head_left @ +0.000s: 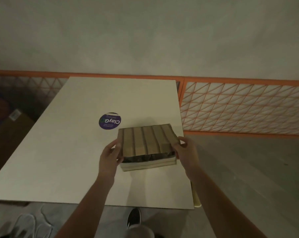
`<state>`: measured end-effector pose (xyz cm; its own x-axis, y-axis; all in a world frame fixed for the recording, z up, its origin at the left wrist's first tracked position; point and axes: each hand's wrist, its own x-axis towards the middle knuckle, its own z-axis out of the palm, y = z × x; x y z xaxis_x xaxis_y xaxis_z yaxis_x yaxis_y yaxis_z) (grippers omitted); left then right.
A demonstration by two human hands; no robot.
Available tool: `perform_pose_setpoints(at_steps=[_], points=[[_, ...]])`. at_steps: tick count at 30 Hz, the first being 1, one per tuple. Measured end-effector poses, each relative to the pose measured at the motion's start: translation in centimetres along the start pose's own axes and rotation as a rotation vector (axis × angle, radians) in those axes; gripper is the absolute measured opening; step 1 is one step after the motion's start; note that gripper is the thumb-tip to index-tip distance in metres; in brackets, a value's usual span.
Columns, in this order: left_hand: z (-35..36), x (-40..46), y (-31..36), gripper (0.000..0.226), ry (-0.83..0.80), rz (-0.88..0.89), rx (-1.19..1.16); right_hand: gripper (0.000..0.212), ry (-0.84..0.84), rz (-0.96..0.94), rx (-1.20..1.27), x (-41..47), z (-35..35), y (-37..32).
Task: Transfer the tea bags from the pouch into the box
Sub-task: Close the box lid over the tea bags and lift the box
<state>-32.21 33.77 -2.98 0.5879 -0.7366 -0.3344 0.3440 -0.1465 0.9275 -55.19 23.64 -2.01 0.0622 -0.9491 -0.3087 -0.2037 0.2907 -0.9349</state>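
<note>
The lid hides most of the box's dark contents, too dim to identify

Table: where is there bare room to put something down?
The table is bare left of the box and purple sticker, beyond them to the far edge, and near the front edge. Both hands crowd the box.

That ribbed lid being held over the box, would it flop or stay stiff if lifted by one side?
The ribbed lid probably stays stiff: it spans flat between the left hand and right hand without sagging. It looks wooden, so fairly light. Tilted above the box, it might slip if one hand lets go.
</note>
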Motion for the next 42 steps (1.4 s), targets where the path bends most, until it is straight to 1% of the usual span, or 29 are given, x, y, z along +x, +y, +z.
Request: perform_pose_setpoints(at_steps=[2,4,6,9,10,12,16,18,19,20,21,22,25,26,28,30,32,37,40,42], points=[[-0.5,0.0,-1.2,0.030,0.018,-0.006,0.123,0.053,0.015,0.042,-0.017,-0.1,0.1,1.5],[-0.9,0.1,-2.2,0.041,0.054,-0.020,0.265,0.059,-0.010,0.098,-0.092,0.0,0.3,2.7],[-1.0,0.2,-3.1,0.047,0.071,-0.027,0.366,0.056,-0.028,0.103,-0.211,-0.1,0.4,3.5],[-0.9,0.6,-4.0,0.049,0.097,-0.020,0.449,0.050,0.029,0.095,-0.299,0.0,0.4,4.0],[-0.8,0.8,-4.3,0.049,0.111,-0.019,0.473,0.049,0.039,0.098,-0.313,0.1,0.4,4.0],[-0.7,1.0,-4.6,0.052,0.129,-0.048,0.486,0.045,0.005,0.095,-0.276,0.2,0.5,3.9],[-0.5,0.6,-5.0,0.049,0.154,-0.097,0.432,0.046,-0.049,0.112,-0.145,-0.2,0.5,4.0],[-0.8,0.4,-5.2,0.048,0.157,-0.110,0.417,0.050,-0.092,0.121,-0.134,-0.4,0.5,4.5],[-1.1,0.4,-5.2,0.049,0.145,-0.116,0.422,0.057,-0.121,0.118,-0.151,-0.3,0.7,5.2],[-1.4,0.4,-5.3,0.046,0.120,-0.107,0.420,0.063,-0.154,0.119,-0.171,0.0,0.8,6.0],[-1.6,0.1,-5.0,0.038,0.092,-0.092,0.408,0.070,-0.184,0.125,-0.183,0.4,0.9,7.1],[-1.8,-0.1,-5.0,0.030,0.064,-0.076,0.394,0.071,-0.212,0.133,-0.181,0.4,1.1,7.7],[-2.7,-0.5,-4.6,0.032,0.059,-0.111,0.301,0.041,-0.277,0.117,-0.150,-2.7,1.8,5.8],[-3.2,-0.5,-4.7,0.031,0.058,-0.131,0.257,0.038,-0.298,0.112,-0.138,-3.4,2.2,5.6],[-3.7,-1.0,-4.4,0.023,0.041,-0.134,0.201,0.039,-0.315,0.099,-0.120,-4.2,2.8,5.6],[-4.4,-1.0,-4.7,0.020,0.024,-0.081,0.221,0.040,-0.316,0.085,-0.103,-4.6,3.4,5.7],[-5.0,-1.1,-4.6,0.023,0.021,-0.038,0.259,0.040,-0.342,0.076,-0.108,-4.8,3.9,6.0],[-7.0,-0.5,-4.0,0.030,0.041,-0.039,0.216,0.045,-0.375,0.040,-0.122,-5.2,5.6,5.1],[-8.1,0.5,-3.4,0.034,0.058,-0.018,0.188,0.044,-0.379,0.019,-0.107,-4.9,7.1,3.8],[-8.7,1.6,-2.5,0.033,0.048,0.002,0.171,0.044,-0.368,0.011,-0.091,-4.5,8.4,2.8]])
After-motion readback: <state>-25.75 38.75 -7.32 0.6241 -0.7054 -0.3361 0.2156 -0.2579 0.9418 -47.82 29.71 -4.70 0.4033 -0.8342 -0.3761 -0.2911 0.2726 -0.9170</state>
